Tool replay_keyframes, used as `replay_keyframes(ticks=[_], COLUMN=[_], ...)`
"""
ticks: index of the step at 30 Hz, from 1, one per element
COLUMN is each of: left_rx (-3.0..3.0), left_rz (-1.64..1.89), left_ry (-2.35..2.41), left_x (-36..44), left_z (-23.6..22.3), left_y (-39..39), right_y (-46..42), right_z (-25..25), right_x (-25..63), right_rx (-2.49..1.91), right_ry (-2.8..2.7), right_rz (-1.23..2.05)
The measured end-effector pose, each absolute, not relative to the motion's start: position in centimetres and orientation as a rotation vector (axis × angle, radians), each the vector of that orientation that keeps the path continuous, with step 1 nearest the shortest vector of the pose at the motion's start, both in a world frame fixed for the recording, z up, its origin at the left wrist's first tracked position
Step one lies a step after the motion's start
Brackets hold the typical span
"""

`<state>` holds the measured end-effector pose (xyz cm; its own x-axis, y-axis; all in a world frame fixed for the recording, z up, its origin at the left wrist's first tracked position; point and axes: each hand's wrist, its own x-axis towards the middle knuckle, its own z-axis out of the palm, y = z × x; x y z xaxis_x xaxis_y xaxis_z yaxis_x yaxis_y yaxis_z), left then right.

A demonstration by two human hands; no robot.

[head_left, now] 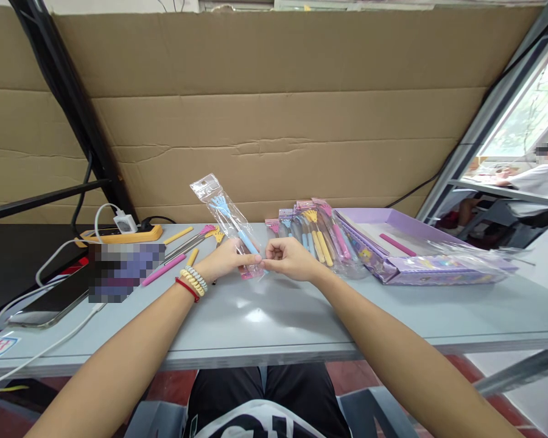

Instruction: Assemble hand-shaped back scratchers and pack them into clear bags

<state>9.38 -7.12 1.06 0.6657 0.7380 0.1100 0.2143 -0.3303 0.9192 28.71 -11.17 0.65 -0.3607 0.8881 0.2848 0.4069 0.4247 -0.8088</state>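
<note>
My left hand (226,258) and my right hand (290,258) meet over the grey table (274,322), both pinching the lower end of a clear plastic sleeve (226,213). The sleeve holds a blue hand-shaped back scratcher and tilts up and to the left. Loose pink and yellow scratchers (187,246) lie just left of my left hand. A pile of packed scratchers (315,234) lies right of my right hand, leaning against a purple box (420,258).
A yellow power strip (123,234) with a white charger and cables sits at the back left, beside a phone (50,301). Cardboard (274,109) walls off the table's back. Another person sits at a desk at the far right (539,182).
</note>
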Motion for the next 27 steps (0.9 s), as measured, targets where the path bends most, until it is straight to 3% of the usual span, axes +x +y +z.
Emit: replay_keyframes(ticks=[13,27], left_rx=[1.833,1.834], left_rz=[0.592,0.606], left_ry=[0.649,0.707], left_x=[9.2,9.2], left_z=[0.9,1.1], left_y=[-7.0,-7.0], right_y=[-10.6,-11.4], right_z=[-0.2,0.8], right_x=[28.8,28.8], right_rx=[-0.987,-1.074], right_ry=[-1.925,-2.123], right_rz=[0.974,0.833])
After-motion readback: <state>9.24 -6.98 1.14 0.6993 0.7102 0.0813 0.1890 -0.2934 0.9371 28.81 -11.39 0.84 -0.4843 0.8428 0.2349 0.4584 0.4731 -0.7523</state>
